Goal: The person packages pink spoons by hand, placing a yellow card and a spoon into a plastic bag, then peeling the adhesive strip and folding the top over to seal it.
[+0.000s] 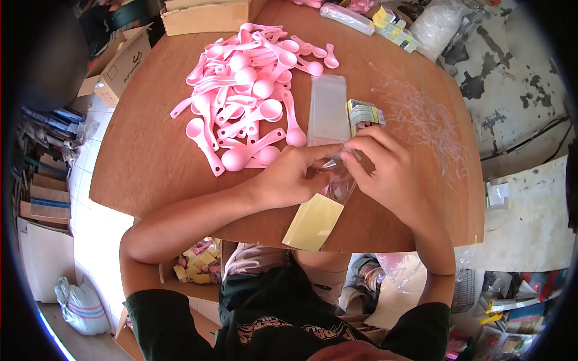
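Both my hands meet over the near part of the table, working at a clear plastic bag (344, 185). My left hand (295, 174) is closed with its fingers curled around the bag's upper part. With thumb and fingers pinched together, my right hand (385, 165) grips the bag's top edge. A yellow card (313, 222) shows at the bag's lower end, slanting toward the table's front edge. Just beyond my hands lie a stack of flat clear bags (327, 108) and a small pack of printed cards (363, 114). A big heap of pink measuring spoons (247, 90) spreads to the left.
Thin clear plastic strips (424, 117) are scattered over the right side of the wooden table (144, 144). A cardboard box (205, 17), a plastic-wrapped roll (347, 18) and yellow cartons (394, 27) stand along the far edge. Below the table, an open box (198, 262) holds yellow and pink pieces.
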`<state>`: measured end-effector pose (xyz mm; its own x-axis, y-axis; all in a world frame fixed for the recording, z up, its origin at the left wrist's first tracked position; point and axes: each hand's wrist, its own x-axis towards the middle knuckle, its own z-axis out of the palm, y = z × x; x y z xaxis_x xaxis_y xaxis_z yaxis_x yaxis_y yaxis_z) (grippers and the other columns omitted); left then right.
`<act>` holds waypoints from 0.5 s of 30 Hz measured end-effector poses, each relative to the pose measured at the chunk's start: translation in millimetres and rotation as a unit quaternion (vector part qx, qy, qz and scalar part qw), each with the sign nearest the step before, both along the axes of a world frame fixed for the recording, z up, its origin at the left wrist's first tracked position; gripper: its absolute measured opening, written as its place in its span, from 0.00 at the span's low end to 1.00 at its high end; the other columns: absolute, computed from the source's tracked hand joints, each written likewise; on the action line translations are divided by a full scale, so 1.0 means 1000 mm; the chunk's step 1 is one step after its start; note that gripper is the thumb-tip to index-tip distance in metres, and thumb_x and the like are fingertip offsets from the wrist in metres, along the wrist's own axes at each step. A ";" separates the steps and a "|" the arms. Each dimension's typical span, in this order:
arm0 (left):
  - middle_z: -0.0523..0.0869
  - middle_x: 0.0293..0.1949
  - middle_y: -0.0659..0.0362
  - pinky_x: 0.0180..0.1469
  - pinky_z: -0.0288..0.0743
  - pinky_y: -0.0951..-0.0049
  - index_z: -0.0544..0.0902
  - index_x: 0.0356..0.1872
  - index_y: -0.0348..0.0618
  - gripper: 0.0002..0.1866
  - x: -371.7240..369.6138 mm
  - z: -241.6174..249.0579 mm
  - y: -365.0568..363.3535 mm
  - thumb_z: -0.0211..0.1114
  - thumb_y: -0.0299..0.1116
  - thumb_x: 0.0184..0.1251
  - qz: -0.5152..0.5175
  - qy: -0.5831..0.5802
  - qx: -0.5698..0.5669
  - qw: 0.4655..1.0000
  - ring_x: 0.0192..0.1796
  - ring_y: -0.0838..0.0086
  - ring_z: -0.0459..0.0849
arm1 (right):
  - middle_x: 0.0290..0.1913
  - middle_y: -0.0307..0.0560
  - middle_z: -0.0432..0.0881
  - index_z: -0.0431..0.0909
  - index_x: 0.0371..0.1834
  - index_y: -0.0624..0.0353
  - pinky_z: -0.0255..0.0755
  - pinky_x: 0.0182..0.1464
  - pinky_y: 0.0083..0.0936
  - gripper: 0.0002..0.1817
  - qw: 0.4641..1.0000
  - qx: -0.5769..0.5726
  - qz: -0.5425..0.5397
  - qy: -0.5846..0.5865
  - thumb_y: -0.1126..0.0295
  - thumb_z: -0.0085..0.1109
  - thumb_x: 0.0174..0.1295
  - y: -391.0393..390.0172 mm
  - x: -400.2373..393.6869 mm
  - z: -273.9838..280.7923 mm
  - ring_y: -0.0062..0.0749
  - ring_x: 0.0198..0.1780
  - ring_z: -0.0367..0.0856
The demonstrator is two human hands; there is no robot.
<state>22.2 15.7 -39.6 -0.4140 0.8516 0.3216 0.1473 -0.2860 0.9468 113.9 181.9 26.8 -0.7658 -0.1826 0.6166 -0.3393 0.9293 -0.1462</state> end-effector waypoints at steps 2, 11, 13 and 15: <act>0.86 0.32 0.50 0.33 0.76 0.75 0.70 0.65 0.35 0.26 0.001 0.008 -0.005 0.58 0.19 0.63 0.001 0.024 -0.059 0.998 0.31 0.77 0.84 | 0.29 0.39 0.77 0.78 0.28 0.56 0.73 0.28 0.29 0.07 1.000 0.013 0.004 0.005 0.73 0.69 0.47 0.000 -0.001 -0.001 0.35 0.28 0.79; 0.86 0.33 0.50 0.36 0.78 0.74 0.71 0.64 0.37 0.26 0.001 0.015 -0.008 0.59 0.19 0.62 -0.012 0.040 -0.060 0.997 0.32 0.75 0.85 | 0.28 0.39 0.79 0.77 0.28 0.58 0.71 0.27 0.22 0.03 0.975 -0.176 0.014 -0.135 0.77 0.62 0.53 0.013 0.001 -0.001 0.25 0.28 0.79; 0.87 0.36 0.53 0.37 0.76 0.77 0.68 0.67 0.38 0.27 0.000 0.012 -0.009 0.57 0.19 0.65 -0.022 0.036 -0.052 0.998 0.34 0.79 0.83 | 0.29 0.37 0.80 0.78 0.31 0.57 0.71 0.30 0.18 0.01 0.882 -0.406 -0.016 -0.238 0.74 0.58 0.59 0.031 -0.001 0.001 0.20 0.30 0.79; 0.87 0.40 0.55 0.39 0.75 0.81 0.64 0.70 0.40 0.28 -0.001 0.009 -0.010 0.55 0.19 0.69 -0.031 0.032 -0.043 0.998 0.36 0.84 0.80 | 0.31 0.35 0.81 0.79 0.35 0.57 0.72 0.32 0.17 0.03 0.843 -0.494 -0.027 -0.209 0.72 0.55 0.63 0.063 -0.009 0.007 0.19 0.32 0.79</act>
